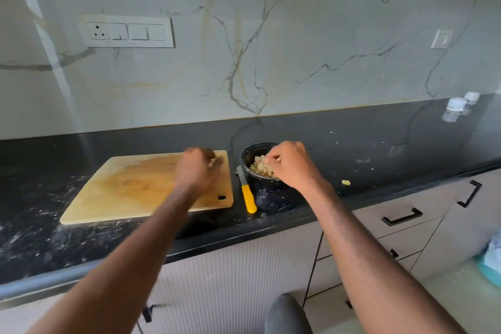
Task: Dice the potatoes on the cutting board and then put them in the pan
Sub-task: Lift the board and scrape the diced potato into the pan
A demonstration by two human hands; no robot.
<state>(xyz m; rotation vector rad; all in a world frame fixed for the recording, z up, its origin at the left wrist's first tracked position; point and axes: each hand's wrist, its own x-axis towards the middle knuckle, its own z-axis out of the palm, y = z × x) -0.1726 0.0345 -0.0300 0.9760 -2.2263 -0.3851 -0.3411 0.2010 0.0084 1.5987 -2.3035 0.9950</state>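
Diced potato (260,166) fills the black pan (245,156) at mid-frame. The right hand (294,164) hovers over the pan, its grip curled, fingertips pinching potato pieces above the heap. The left hand (199,168) is blurred over the board's (130,187) upper right corner; its grip cannot be told. A yellow-handled knife (248,195) lies on the counter (379,149) between board and pan. One stray piece (346,182) sits right of the pan.

No legible text, label or number anywhere.
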